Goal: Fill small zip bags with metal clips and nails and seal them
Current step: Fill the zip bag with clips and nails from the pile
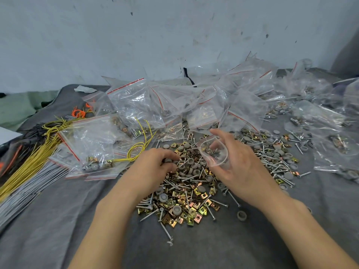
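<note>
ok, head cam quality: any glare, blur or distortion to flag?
Head view: fisheye bend, the forearms splay outward; soft even light, faint shadows under the left hand and the right hand holding a small bag; white glare on the filled bags; the pile of clips and nails is sharp, far-right bags smear.

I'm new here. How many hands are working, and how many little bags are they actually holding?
Hands: 2, left hand and right hand
Held zip bag: 1, in the right hand
Total: 3
Loose parts: too many to count
</note>
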Demonstrator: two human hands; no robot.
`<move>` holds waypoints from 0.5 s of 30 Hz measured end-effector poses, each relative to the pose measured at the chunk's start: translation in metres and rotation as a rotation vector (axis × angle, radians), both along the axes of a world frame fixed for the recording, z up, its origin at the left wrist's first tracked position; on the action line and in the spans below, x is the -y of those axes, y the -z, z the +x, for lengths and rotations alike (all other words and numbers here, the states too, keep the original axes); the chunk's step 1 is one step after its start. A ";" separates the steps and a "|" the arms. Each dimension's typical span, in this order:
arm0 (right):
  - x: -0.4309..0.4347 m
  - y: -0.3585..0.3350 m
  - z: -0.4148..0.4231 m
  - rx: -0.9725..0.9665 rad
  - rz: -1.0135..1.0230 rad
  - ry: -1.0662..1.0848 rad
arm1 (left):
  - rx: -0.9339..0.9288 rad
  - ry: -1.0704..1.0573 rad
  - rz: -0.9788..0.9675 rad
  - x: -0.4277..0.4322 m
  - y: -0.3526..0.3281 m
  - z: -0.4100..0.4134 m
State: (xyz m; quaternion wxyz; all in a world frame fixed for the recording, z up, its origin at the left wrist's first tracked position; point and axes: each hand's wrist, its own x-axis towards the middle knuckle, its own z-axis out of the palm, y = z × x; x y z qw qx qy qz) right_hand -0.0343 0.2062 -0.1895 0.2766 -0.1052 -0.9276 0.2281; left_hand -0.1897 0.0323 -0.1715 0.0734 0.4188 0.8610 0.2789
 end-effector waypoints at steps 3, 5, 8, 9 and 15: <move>0.001 0.001 0.000 0.005 0.005 -0.002 | 0.029 0.010 0.036 0.002 -0.001 0.000; 0.002 0.001 0.000 0.007 0.012 -0.005 | 0.038 0.013 0.051 0.002 -0.003 0.000; 0.001 0.001 0.000 0.014 0.010 -0.009 | 0.028 0.019 0.059 0.003 -0.002 0.001; 0.001 0.002 0.000 0.014 0.011 -0.010 | 0.024 0.014 0.056 0.002 -0.002 0.001; 0.000 0.003 -0.001 0.026 0.018 -0.018 | 0.033 -0.021 0.063 0.001 -0.004 0.002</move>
